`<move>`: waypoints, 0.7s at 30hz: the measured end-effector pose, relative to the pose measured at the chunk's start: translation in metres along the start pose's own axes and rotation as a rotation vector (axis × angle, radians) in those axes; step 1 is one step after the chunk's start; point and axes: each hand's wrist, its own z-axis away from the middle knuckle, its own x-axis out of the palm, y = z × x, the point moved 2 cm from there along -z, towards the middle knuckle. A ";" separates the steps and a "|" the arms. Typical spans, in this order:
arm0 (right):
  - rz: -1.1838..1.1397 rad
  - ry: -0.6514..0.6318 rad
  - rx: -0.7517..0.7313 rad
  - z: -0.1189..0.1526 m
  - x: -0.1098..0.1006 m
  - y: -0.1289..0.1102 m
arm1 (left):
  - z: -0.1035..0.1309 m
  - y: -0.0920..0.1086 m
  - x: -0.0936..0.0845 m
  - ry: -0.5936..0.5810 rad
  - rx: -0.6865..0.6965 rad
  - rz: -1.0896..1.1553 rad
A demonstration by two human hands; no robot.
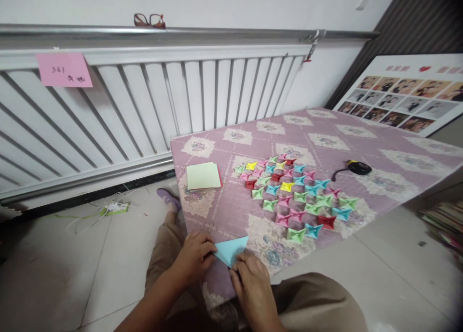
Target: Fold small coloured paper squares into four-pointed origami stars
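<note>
A blue sheet of paper, folded into a triangle, lies at the near corner of the cloth-covered table. My left hand pinches its left corner between thumb and fingers. At its lower right edge, my right hand has the paper between bent fingers and thumb. Farther right sit several rows of small folded paper pieces in green, pink, blue, yellow and red. Beyond my left hand, a stack of square paper shows a pale green top sheet and a red edge beneath.
A black corded object rests on the table's right part. Behind stands a white radiator, with eyeglasses on the pipe above and a pink note. A photo board leans at right; a power strip lies on the floor.
</note>
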 end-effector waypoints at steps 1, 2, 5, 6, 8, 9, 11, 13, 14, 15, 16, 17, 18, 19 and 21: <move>-0.009 0.009 -0.002 0.001 0.001 0.001 | -0.001 -0.001 -0.001 -0.009 -0.018 0.019; -0.018 0.018 -0.004 0.001 0.002 0.002 | -0.003 -0.001 -0.002 -0.020 -0.039 0.033; -0.029 0.034 -0.007 0.001 0.003 0.002 | -0.006 -0.001 -0.005 -0.051 -0.101 0.043; -0.026 0.039 -0.005 0.001 0.003 0.002 | -0.007 0.000 -0.005 -0.056 -0.119 0.041; -0.015 0.042 0.005 0.001 0.004 0.002 | -0.009 0.000 -0.006 -0.062 -0.143 0.037; -0.011 0.043 0.012 0.001 0.004 0.002 | -0.009 0.001 -0.006 -0.063 -0.149 0.035; -0.009 0.039 0.028 0.000 0.004 0.003 | -0.011 0.001 -0.006 -0.070 -0.159 0.022; -0.013 0.032 0.038 0.000 0.005 0.003 | -0.013 0.001 -0.005 -0.082 -0.176 -0.002; -0.014 0.029 0.043 -0.001 0.005 0.003 | -0.014 0.001 -0.004 -0.087 -0.188 -0.017; -0.013 0.026 0.048 -0.001 0.004 0.003 | -0.014 0.000 -0.004 -0.092 -0.201 -0.031; -0.011 0.023 0.052 -0.002 0.004 0.003 | -0.015 0.000 -0.003 -0.099 -0.214 -0.043; -0.007 0.020 0.057 -0.002 0.004 0.003 | -0.016 0.001 -0.003 -0.106 -0.227 -0.055; -0.002 0.017 0.061 -0.003 0.004 0.003 | -0.017 0.001 -0.003 -0.114 -0.238 -0.066; 0.005 0.012 0.066 -0.004 0.004 0.003 | -0.018 0.001 -0.003 -0.120 -0.248 -0.078; 0.029 -0.001 0.078 -0.005 0.004 0.003 | -0.019 0.001 -0.002 -0.128 -0.262 -0.103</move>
